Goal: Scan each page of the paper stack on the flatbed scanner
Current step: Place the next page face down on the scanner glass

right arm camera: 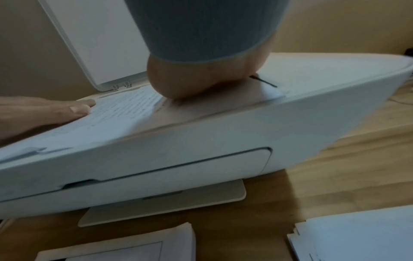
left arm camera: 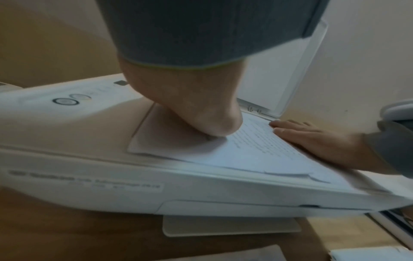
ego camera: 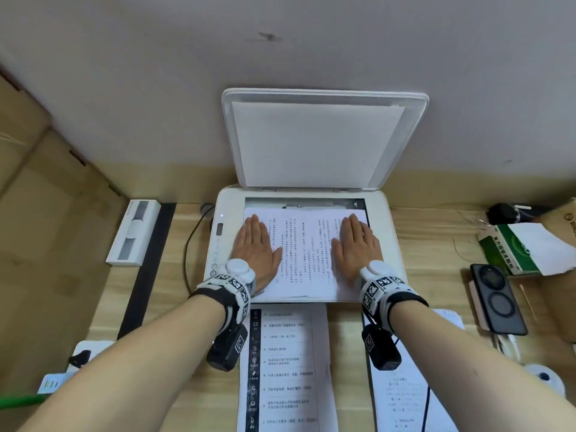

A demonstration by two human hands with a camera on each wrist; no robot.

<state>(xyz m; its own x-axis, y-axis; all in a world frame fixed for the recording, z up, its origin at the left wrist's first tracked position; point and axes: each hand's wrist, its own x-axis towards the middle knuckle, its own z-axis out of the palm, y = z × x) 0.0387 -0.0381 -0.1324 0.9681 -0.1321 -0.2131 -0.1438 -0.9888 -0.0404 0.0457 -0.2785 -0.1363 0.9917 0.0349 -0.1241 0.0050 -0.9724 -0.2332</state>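
Note:
The white flatbed scanner stands with its lid raised against the wall. A printed page lies text-up on the glass, with more sheet edges showing under its near edge. My left hand lies flat on the page's left part, fingers straight and together. My right hand lies flat on its right part in the same way. In the left wrist view, the left hand's heel presses the page, with the right hand beyond. The right wrist view mirrors this: right hand, page, left hand.
A printed paper stack lies on the wooden desk in front of the scanner, another stack to its right. A phone and a green box sit at right. A white device, black strip and cable lie at left.

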